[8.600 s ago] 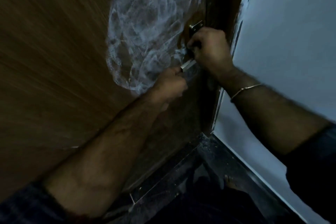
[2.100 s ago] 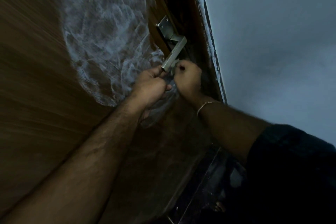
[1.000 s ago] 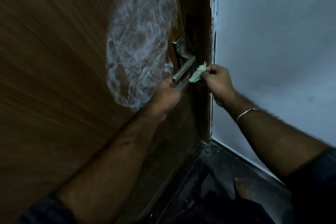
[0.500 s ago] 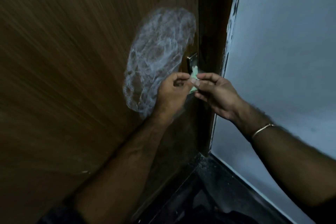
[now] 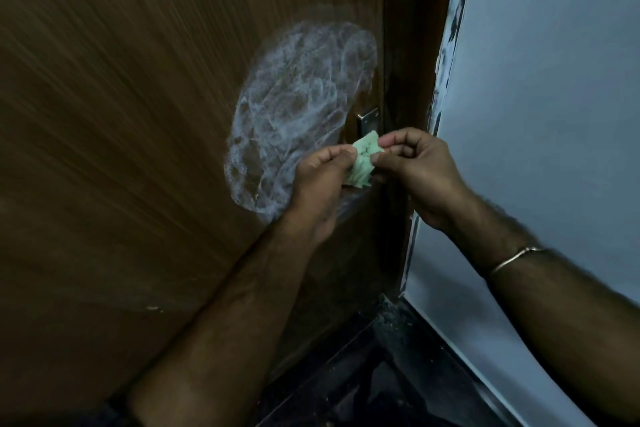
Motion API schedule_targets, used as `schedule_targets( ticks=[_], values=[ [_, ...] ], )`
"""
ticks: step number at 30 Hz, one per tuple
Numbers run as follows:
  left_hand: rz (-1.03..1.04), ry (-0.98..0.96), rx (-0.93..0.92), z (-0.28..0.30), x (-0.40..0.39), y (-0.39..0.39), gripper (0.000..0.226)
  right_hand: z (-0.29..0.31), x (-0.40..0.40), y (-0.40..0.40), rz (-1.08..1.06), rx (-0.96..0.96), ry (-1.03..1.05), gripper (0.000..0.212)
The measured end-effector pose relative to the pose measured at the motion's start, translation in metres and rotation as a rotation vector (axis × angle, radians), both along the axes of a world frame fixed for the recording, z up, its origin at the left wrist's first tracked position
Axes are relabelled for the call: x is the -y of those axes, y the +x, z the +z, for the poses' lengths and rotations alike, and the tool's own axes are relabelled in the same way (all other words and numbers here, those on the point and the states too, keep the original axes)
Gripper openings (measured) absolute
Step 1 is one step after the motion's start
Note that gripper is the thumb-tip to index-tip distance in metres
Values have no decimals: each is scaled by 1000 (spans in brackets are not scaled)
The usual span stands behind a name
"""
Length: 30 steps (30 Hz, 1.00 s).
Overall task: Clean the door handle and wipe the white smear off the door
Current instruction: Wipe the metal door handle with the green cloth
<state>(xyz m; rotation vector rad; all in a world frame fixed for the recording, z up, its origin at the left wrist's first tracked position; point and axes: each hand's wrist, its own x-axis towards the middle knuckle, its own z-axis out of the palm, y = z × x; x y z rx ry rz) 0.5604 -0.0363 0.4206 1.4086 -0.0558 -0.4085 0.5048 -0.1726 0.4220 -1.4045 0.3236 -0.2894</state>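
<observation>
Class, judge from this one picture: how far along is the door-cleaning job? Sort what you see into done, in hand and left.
Done: nothing shows as finished. In hand: the left hand and right hand both pinch a small green cloth in front of the door handle, which is mostly hidden, so its cleanliness cannot be judged. Left: the white smear still covers a large patch of the door.

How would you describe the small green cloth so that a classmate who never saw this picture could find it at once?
Start at the brown wooden door and find its big white chalky smear. Just right of the smear's lower edge, below the silver metal handle plate, the left hand and right hand meet. The crumpled pale green cloth pinched between them is the only green thing there.
</observation>
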Motion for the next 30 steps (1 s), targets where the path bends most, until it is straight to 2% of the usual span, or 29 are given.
schedule_targets(
  ticks=[5, 7, 12, 15, 18, 22, 26, 28, 30],
  values=[
    [82, -82, -29, 3, 3, -5, 16, 5, 5, -3, -11, 38, 178, 27],
    [111, -72, -4, 5, 4, -6, 14, 7, 4, -4, -37, 51, 118, 34],
    [116, 12, 240, 11, 0, -1, 12, 17, 9, -10, -45, 91, -113, 41],
    [75, -77, 199, 18, -2, -3, 15, 21, 12, -13, 44, 62, -183, 44],
    [0, -185, 116, 23, -6, -2, 18, 26, 15, -18, 177, 31, -91, 39],
    [-84, -136, 80, 31, -9, -2, 19, 34, 11, -22, 220, 59, -129, 29],
    [-95, -113, 63, 39, -8, -1, 19, 39, 13, -24, 303, 2, 73, 28],
    [-119, -119, 43, 42, -9, -1, 14, 41, 9, -25, 257, 8, 13, 21],
    [-187, -160, -12, 45, -12, -5, 23, 41, 2, -24, 114, 53, -104, 10]
  ],
)
